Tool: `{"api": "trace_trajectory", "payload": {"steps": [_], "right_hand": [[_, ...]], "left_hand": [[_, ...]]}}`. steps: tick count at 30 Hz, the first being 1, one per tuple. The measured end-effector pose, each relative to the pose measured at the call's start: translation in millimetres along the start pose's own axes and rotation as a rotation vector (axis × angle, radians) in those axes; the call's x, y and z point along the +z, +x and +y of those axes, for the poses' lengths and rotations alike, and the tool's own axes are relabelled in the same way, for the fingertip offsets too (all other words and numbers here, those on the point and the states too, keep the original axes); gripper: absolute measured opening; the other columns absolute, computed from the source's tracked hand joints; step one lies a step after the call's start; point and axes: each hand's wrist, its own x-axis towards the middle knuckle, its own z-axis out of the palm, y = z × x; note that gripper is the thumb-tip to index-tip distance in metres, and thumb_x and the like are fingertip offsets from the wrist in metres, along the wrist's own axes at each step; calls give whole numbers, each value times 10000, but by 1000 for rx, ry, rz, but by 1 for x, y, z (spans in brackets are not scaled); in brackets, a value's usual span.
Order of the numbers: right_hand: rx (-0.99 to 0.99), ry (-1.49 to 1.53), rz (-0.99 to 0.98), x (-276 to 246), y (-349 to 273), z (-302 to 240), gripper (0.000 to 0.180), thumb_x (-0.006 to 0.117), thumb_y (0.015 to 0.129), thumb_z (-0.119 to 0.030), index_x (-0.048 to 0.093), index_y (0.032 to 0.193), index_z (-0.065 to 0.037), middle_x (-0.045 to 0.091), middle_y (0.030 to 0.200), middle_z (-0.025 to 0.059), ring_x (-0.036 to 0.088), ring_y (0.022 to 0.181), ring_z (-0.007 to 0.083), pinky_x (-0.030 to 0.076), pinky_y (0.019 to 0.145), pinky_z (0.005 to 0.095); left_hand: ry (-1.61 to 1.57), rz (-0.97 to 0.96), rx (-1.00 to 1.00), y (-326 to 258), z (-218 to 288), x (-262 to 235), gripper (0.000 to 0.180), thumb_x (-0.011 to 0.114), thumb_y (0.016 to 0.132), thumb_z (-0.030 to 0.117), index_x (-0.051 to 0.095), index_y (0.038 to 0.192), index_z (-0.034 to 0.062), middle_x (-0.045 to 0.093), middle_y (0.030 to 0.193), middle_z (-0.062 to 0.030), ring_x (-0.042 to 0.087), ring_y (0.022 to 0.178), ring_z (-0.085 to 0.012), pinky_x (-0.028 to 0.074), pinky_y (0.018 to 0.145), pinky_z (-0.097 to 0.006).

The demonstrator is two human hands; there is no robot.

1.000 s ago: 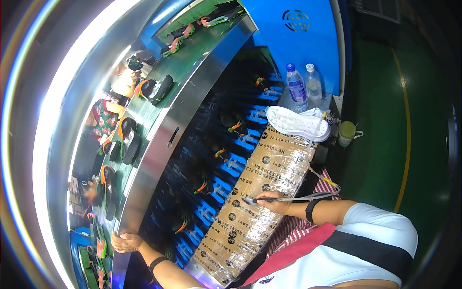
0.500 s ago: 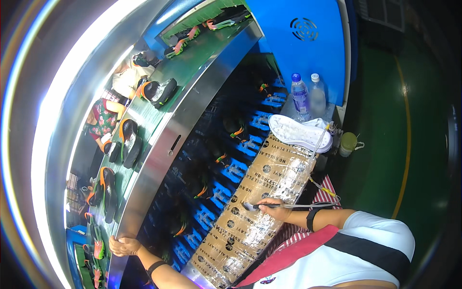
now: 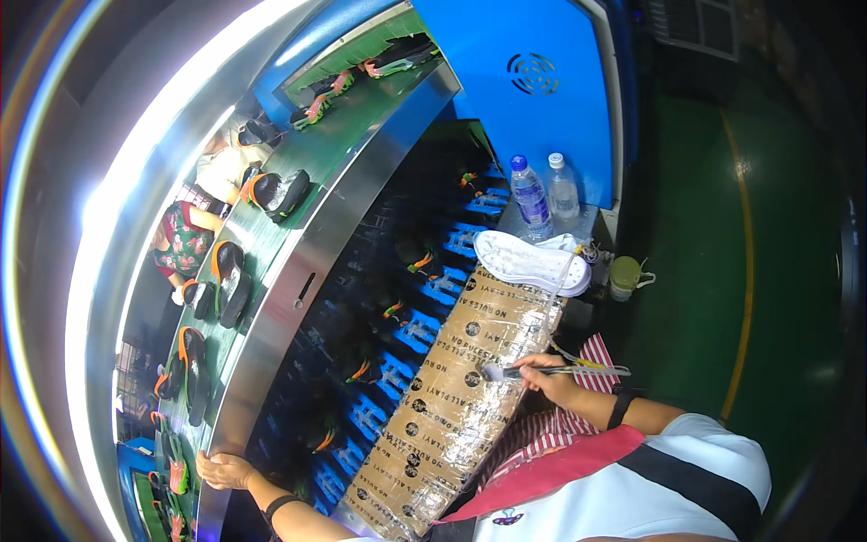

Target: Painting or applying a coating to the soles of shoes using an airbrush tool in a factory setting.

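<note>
My right hand [image 3: 548, 378] holds a thin brush [image 3: 542, 370] with its bristle end over the tape-wrapped cardboard work board [image 3: 452, 397] in front of me. A white shoe [image 3: 531, 262] lies sole up at the board's far end. My left hand [image 3: 224, 470] grips the steel edge of the conveyor frame [image 3: 298, 298] at the lower left. Black and orange shoes [image 3: 230, 280] ride on the green upper belt [image 3: 271, 235]. More dark shoes sit on the blue lower belt [image 3: 406, 325].
Two clear water bottles [image 3: 542, 194] stand on a ledge by the blue machine housing [image 3: 533, 72]. A green mug [image 3: 625, 276] sits right of the white shoe. A person in a flowered top [image 3: 181, 244] works across the belt. Green floor [image 3: 722, 271] lies to the right.
The view has shifted, so everything sits lower in the picture. My right hand stays on the brush over the board and my left hand stays on the steel edge.
</note>
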Motion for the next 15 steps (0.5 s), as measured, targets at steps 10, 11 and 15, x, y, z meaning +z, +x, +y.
{"api": "trace_trajectory", "payload": {"steps": [10,11,15], "right_hand": [[-29,4,182,-51,-36,-46,222,527,880,-198,586,971,-5,580,669,27,499,557,36,393,514,153],[-29,6,191,-51,-39,-50,221,531,878,-200,589,969,-7,580,660,24,500,555,36,393,513,152],[-38,19,199,-58,-48,-55,217,530,876,-191,597,956,-1,583,644,31,504,552,38,397,515,154]], "left_hand": [[-36,-283,-94,18,10,-28,349,344,844,268,564,1071,120,565,1094,-57,493,1050,-247,379,870,-409],[-60,-309,-111,21,10,-29,349,352,841,272,569,1063,112,570,1082,-77,504,1019,-267,388,862,-405],[-81,-329,-19,23,-10,-18,359,335,848,255,559,1059,70,565,1064,-91,484,1042,-274,376,871,-413]]}}
